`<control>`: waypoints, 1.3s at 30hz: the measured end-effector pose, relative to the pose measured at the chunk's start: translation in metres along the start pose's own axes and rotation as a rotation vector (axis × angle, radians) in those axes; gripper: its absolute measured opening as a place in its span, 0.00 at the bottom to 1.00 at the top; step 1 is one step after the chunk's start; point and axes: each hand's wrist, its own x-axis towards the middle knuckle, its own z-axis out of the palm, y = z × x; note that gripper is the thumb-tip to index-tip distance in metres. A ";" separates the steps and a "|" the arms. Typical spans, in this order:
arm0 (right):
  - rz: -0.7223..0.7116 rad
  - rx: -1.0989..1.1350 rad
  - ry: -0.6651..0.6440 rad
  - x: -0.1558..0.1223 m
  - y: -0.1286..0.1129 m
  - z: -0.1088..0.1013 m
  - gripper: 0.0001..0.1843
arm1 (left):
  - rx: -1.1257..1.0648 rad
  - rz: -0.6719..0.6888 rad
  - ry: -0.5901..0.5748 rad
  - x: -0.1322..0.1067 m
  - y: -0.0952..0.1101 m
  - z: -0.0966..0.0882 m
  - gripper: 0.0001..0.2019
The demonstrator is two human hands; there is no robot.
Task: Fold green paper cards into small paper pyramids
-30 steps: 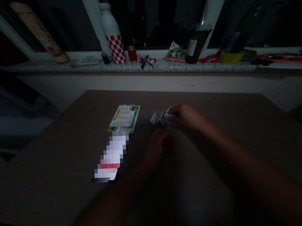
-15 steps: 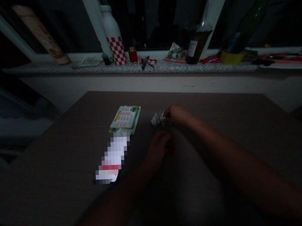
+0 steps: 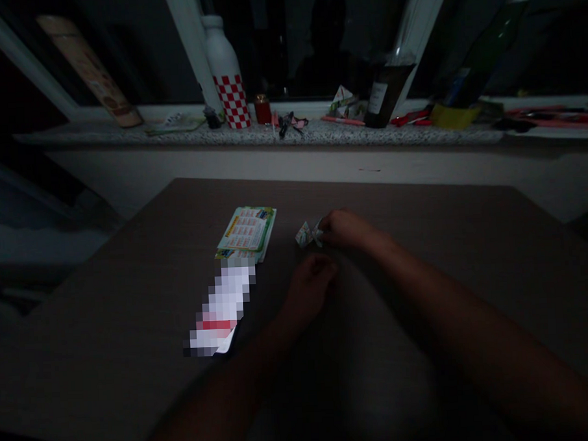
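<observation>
I find one folded paper piece (image 3: 304,235) on the bench (image 3: 421,241), right of the printed cards (image 3: 246,230), with a second piece (image 3: 318,234) just beside it. My right hand (image 3: 345,227) is at that second piece, fingers bent inward; whether they grip it I cannot tell. My left hand (image 3: 312,279), nearer the camera, is loosely curled, its palm hidden, nothing visibly held

The table (image 3: 450,220) lies open far right; leftward, folded paper (image 3: 304,235) (then stacked cards (image 3: 247,229)) obstructs.
</observation>
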 end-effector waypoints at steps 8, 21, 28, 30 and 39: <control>0.031 0.081 0.121 -0.023 0.005 -0.007 0.13 | 0.936 0.349 0.153 0.007 0.058 -0.047 0.05; 0.002 0.224 0.242 -0.062 -0.001 0.013 0.14 | 1.437 0.147 0.046 0.049 0.071 -0.147 0.15; -0.018 0.243 0.279 -0.070 0.001 0.019 0.12 | 1.372 0.003 0.087 0.044 0.080 -0.142 0.04; -0.008 0.258 0.281 -0.072 0.001 0.020 0.11 | 1.381 -0.003 0.100 0.043 0.082 -0.141 0.05; 0.011 0.320 0.253 -0.078 0.008 0.025 0.12 | 1.371 0.015 0.095 0.047 0.083 -0.145 0.09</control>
